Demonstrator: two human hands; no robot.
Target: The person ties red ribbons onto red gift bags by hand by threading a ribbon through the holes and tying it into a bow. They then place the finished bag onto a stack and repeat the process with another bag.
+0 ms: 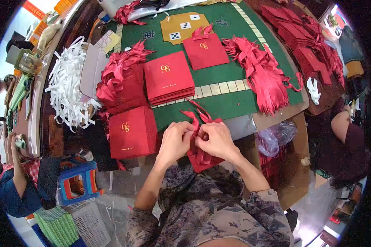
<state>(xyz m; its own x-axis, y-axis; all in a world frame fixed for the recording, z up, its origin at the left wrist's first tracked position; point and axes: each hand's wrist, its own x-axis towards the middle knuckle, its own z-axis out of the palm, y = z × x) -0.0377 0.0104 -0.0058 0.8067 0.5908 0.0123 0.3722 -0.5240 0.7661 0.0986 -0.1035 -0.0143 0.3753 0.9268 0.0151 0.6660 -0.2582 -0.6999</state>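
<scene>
In the head view, the red bag (pixel 204 163) is at the near edge of the bench (pixel 231 99), in front of the person's camouflage-patterned clothing (pixel 206 197). The right hand (pixel 177 142) is on one side of it and the left hand (pixel 217 142) on the other, a narrow gap between them. Each grip is pinched, thumb and fingers closed on the red ribbon (pixel 195 121), whose loose ends reach up past the fingers toward the green surface.

Beside the right hand, a lower stack of red bags (pixel 132 132) reaches close to the wrist, so there is little room on that side. Just beyond it, a flat stack of logo bags (pixel 169 78) lies across a row of pale printed tiles, with a ribboned stack (pixel 123 84) next to it. A single bag with ribbon handles (pixel 205 50) lies farther in.

On the left-hand side, green surface shows between the hand and the bundle of red ribbons (pixel 261 78), which reaches toward the bench's near edge. Clear plastic (pixel 272 138) sits just past that edge.
</scene>
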